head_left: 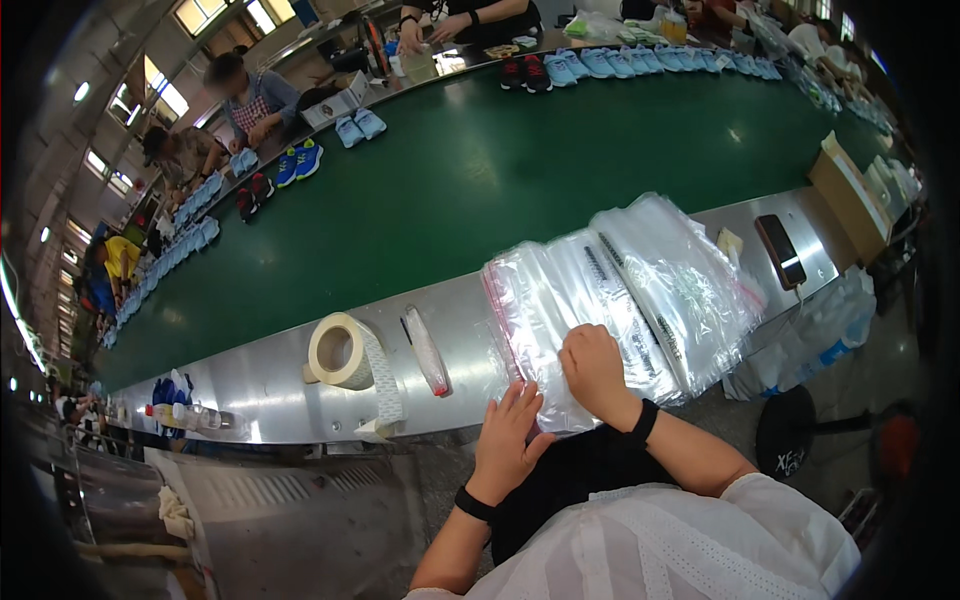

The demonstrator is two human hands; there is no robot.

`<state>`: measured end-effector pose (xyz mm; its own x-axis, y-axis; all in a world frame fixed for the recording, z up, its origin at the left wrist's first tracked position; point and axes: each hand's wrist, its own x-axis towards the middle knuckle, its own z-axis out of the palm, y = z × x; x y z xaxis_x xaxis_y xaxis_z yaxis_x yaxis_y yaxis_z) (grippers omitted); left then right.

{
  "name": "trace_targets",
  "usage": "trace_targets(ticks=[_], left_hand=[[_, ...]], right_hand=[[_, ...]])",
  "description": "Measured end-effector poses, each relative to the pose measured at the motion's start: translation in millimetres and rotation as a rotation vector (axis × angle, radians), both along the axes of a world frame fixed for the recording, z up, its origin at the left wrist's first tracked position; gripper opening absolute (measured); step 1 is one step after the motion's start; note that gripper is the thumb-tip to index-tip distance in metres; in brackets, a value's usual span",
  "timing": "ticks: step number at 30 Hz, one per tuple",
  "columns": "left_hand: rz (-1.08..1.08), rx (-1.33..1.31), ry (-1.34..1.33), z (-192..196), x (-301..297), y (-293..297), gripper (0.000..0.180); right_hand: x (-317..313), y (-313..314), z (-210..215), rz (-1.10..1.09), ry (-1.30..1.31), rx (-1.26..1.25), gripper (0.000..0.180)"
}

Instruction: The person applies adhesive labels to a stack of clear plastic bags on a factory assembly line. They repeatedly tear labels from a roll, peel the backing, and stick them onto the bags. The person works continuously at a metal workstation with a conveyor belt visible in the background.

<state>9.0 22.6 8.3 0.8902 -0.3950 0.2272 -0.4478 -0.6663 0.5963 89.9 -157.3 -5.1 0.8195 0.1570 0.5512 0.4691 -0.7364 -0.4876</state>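
Clear plastic bags [672, 262] lie in overlapping stacks on the metal ledge in front of me, some with red-edged openings and dark print. My left hand [508, 440] rests at the near left edge of the bags, its fingers stretched out and slightly apart. Farther right, my right hand [597, 370] sits on top of the same bags with its fingers curled under. Its fingertips are hidden, so whether it pinches the film does not show. Left of the bags are a narrow white packet-like item with a red end [427, 352] and a roll of pale label tape [340, 350], partly unwound.
Beyond the metal ledge [270, 395] runs a wide green belt [400, 200], with pairs of shoes [620, 64] along its far side. A phone [780, 250] and a cardboard box [850, 195] are at the right. Bottles [205, 418] stand far left. Several people work across the belt.
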Motion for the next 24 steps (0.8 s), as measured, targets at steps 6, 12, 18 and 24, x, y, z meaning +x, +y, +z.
trace_targets(ticks=[6, 12, 18, 24], left_hand=[[0.052, -0.414, 0.584, 29.8, 25.0, 14.7, 0.038], [-0.506, -1.511, 1.0, 35.7, 102.3, -44.3, 0.057], [-0.334, -1.716, 1.323, -29.8, 118.1, -56.9, 0.039], [0.095, -0.641, 0.924, 27.5, 123.4, -84.8, 0.037]], right_hand=[[-3.0, -45.8, 26.8, 0.133, 0.803, 0.9, 0.013], [-7.4, -23.7, 25.3, 0.269, 0.771, 1.017, 0.014], [-11.0, -58.7, 29.8, 0.1, 0.638, 0.88, 0.009], [-10.3, -76.6, 70.1, 0.35, 0.469, 0.772, 0.007]])
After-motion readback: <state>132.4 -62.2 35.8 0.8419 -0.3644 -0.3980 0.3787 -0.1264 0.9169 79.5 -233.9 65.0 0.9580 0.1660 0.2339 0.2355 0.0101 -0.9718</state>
